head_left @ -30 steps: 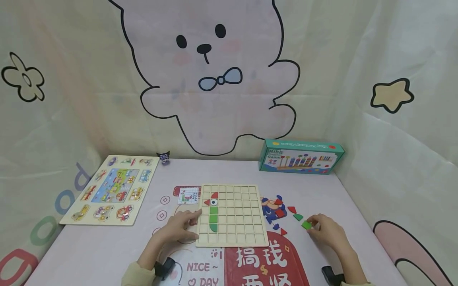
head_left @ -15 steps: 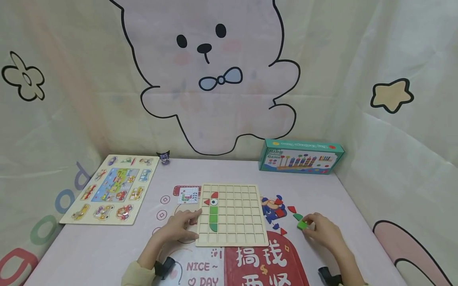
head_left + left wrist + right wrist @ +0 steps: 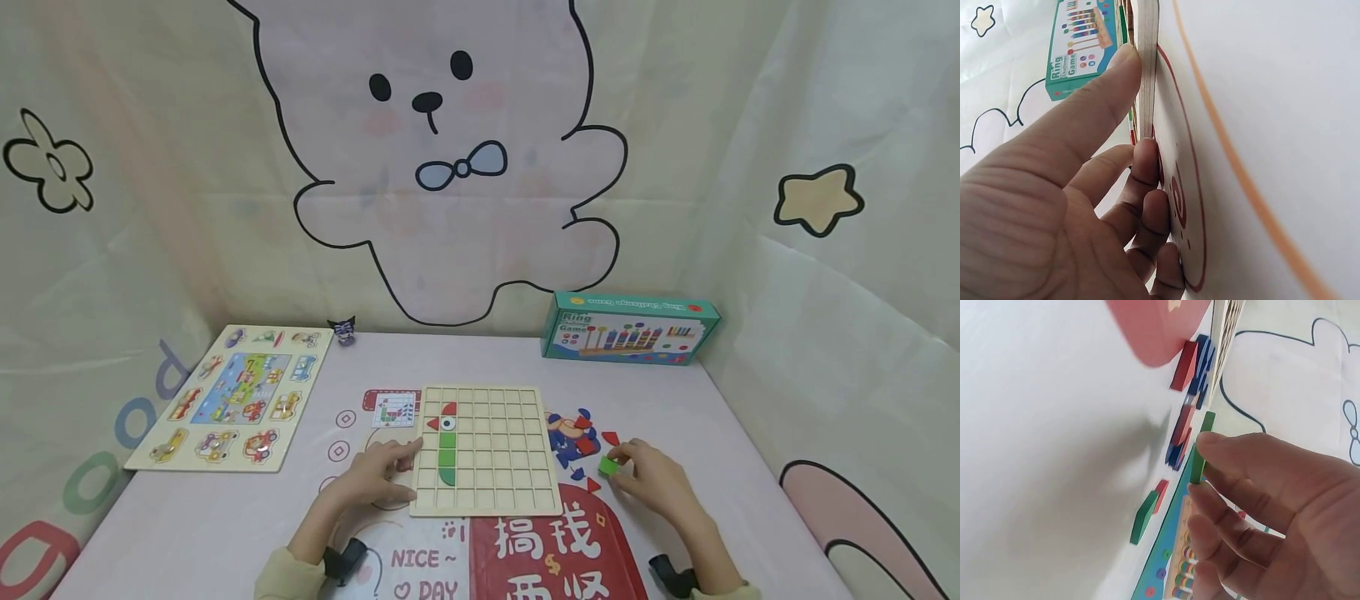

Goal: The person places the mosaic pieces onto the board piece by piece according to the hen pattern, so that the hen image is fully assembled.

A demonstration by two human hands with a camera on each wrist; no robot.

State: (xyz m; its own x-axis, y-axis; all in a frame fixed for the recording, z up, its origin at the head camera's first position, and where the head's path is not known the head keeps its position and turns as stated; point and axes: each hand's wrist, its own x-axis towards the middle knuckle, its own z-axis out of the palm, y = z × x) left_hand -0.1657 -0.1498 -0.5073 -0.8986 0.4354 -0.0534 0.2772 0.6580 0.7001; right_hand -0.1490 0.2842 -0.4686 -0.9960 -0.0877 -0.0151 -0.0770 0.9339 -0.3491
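A pale wooden grid board (image 3: 495,492) lies mid-table. Down its left columns run red pieces, a white eye piece (image 3: 447,423), green squares (image 3: 447,458) and a rounded green piece (image 3: 447,477). My left hand (image 3: 375,475) rests at the board's left edge, thumb and index finger spread apart; the left wrist view shows the thumb (image 3: 1104,94) on the edge and the other fingers bent beside it. Right of the board, my right hand (image 3: 656,479) pinches a green square block (image 3: 608,466) between thumb and fingers, raised above the table in the right wrist view.
Loose red and blue pieces (image 3: 584,447) lie right of the board, with a dark green piece (image 3: 1143,517) nearby. A printed pattern card (image 3: 394,410) sits at the board's upper left. Farther back are a vehicle puzzle board (image 3: 213,333), a small figurine (image 3: 344,331) and a ring game box (image 3: 630,329).
My right hand has moved left toward the board, carrying the green square block past the other loose pieces. My left hand has stayed at the board's edge.
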